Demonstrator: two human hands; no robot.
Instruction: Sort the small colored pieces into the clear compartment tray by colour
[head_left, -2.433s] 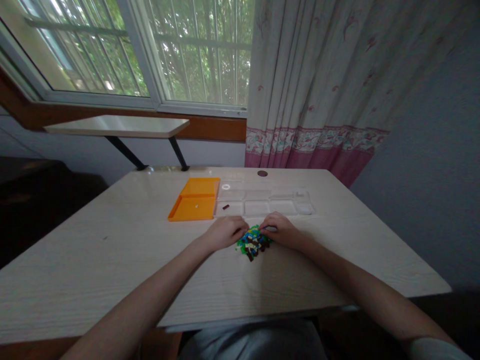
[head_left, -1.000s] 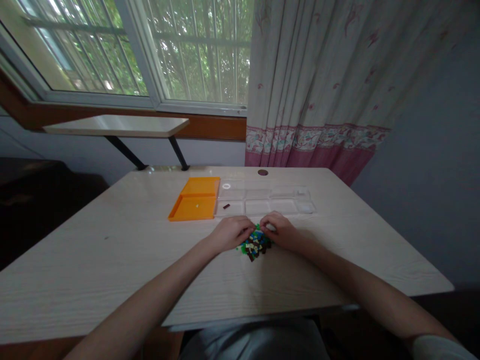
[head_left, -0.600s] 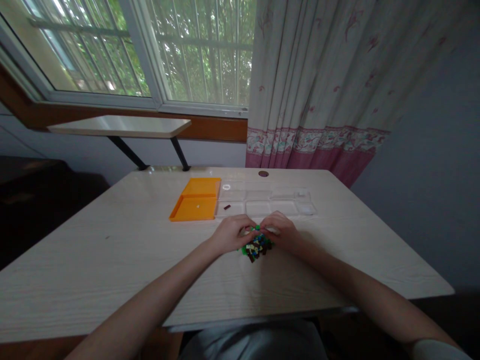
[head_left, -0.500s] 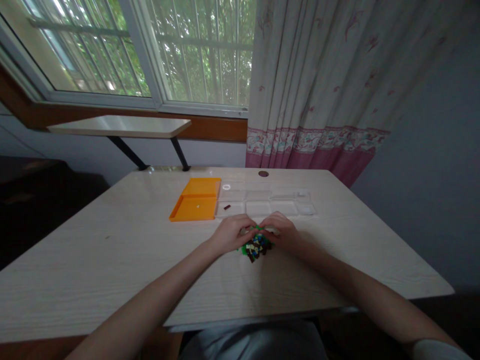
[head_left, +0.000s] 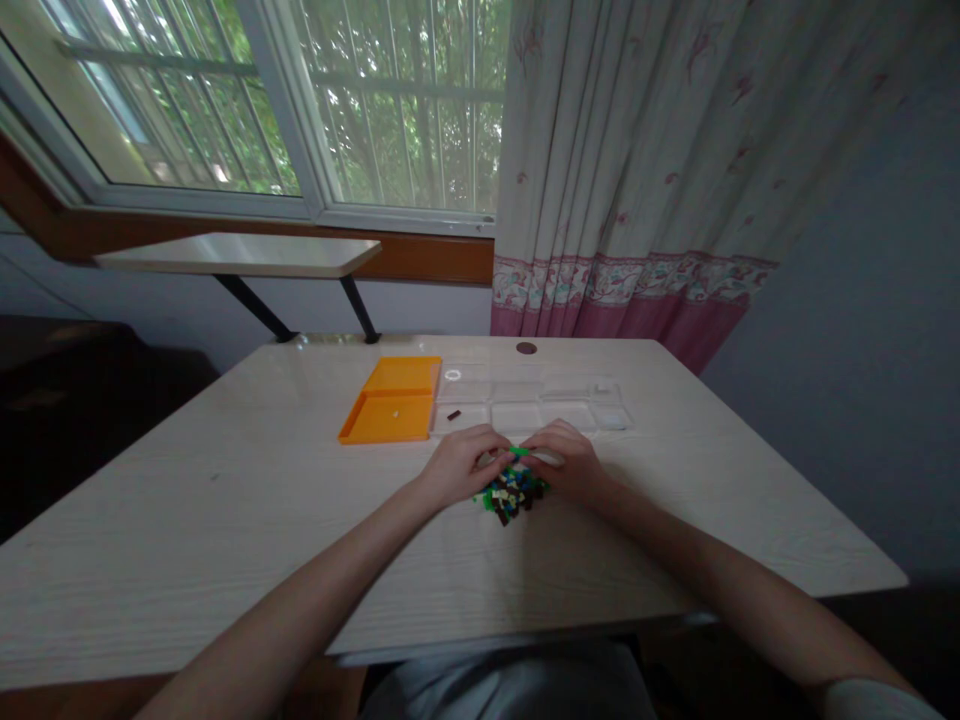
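A small heap of tiny coloured bricks (head_left: 511,495), green, blue, brown and cream, lies on the pale wooden table (head_left: 225,520). My left hand (head_left: 459,467) and my right hand (head_left: 568,463) meet just above the heap's far side. Both have their fingers curled, and the fingertips pinch a small green brick (head_left: 518,451) between them. Beyond the hands lies a clear compartment tray (head_left: 570,412) with one small brown piece (head_left: 453,414) in its left cell.
An orange lid (head_left: 390,400) lies open to the left of the clear tray. A round cable hole (head_left: 526,348) sits near the table's far edge. A shelf on black brackets (head_left: 240,255), a window and a curtain (head_left: 637,170) stand behind.
Both hands have drawn together over the heap and risen slightly. A green brick now shows between their fingertips. The heap looks more tightly gathered.
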